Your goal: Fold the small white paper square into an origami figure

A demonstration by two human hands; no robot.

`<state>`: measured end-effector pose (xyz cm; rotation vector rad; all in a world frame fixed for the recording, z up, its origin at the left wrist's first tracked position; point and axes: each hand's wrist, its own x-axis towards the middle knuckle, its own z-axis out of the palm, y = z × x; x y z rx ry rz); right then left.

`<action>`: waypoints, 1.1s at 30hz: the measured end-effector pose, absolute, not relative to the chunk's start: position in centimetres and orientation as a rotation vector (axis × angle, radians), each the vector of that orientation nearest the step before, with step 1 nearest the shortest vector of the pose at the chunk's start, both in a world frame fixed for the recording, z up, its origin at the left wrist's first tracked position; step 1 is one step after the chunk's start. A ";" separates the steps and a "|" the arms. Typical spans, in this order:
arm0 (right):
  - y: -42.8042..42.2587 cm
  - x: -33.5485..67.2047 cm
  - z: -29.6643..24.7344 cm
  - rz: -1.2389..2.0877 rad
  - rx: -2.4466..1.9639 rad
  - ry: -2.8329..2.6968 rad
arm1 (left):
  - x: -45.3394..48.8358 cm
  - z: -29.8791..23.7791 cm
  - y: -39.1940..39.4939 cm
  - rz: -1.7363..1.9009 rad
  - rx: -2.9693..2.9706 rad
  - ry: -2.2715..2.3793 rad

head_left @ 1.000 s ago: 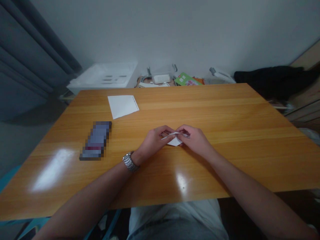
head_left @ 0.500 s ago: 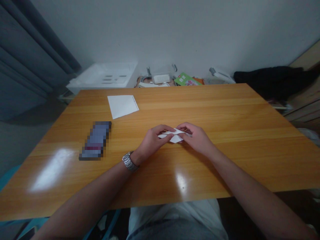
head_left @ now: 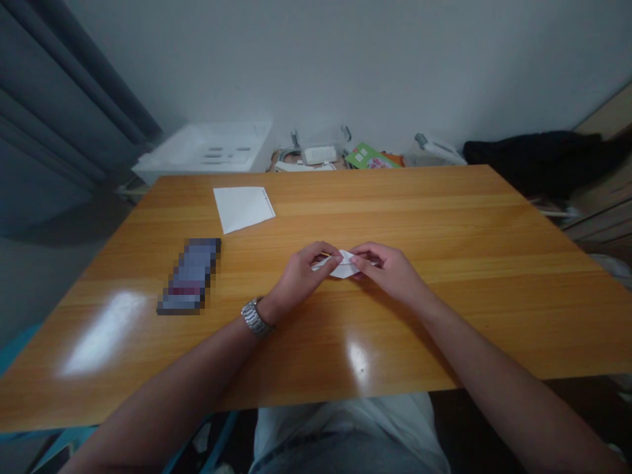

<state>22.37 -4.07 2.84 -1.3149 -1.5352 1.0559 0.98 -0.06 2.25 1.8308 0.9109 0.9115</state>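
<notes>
A small piece of folded white paper (head_left: 344, 268) is held between both hands, close above the wooden table (head_left: 444, 230). My left hand (head_left: 312, 266) pinches its left side, thumb on the near face and fingers behind. On the right side, my right hand (head_left: 385, 265) grips it the same way, with the thumb pressed near the middle. The fingertips behind the paper are partly hidden. A wristwatch with a metal band (head_left: 256, 317) is on my left wrist.
A white sheet with a perforated edge (head_left: 243, 209) lies at the table's far left. Nearer is a blurred-out phone-like device (head_left: 191, 275). Beyond the far edge are a white foam tray (head_left: 197, 148), a green booklet (head_left: 368, 157) and dark cloth (head_left: 538, 161).
The thumbs have shifted on the folded paper and its flaps sit differently, with a raised part now showing between the fingertips. Both hands stay in nearly the same place.
</notes>
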 end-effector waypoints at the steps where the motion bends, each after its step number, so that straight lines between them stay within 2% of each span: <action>1: -4.1 22.4 2.9 1.044 -1.320 -1.552 | 1.0 2.2 0.0 0.919 1.780 0.891; 8: -4.4 22.3 3.1 0.962 -1.295 -1.719 | 1.1 2.0 0.3 0.832 1.557 0.845; 16: -4.3 22.9 2.9 0.859 -1.340 -1.717 | 0.9 2.2 0.6 0.911 1.464 0.913; 24: -3.9 22.9 2.7 1.274 -1.231 -1.394 | 0.9 1.8 0.9 0.935 1.457 0.921; 33: -4.5 22.3 3.4 1.366 -1.172 -1.307 | 1.0 2.1 0.7 0.991 1.440 0.982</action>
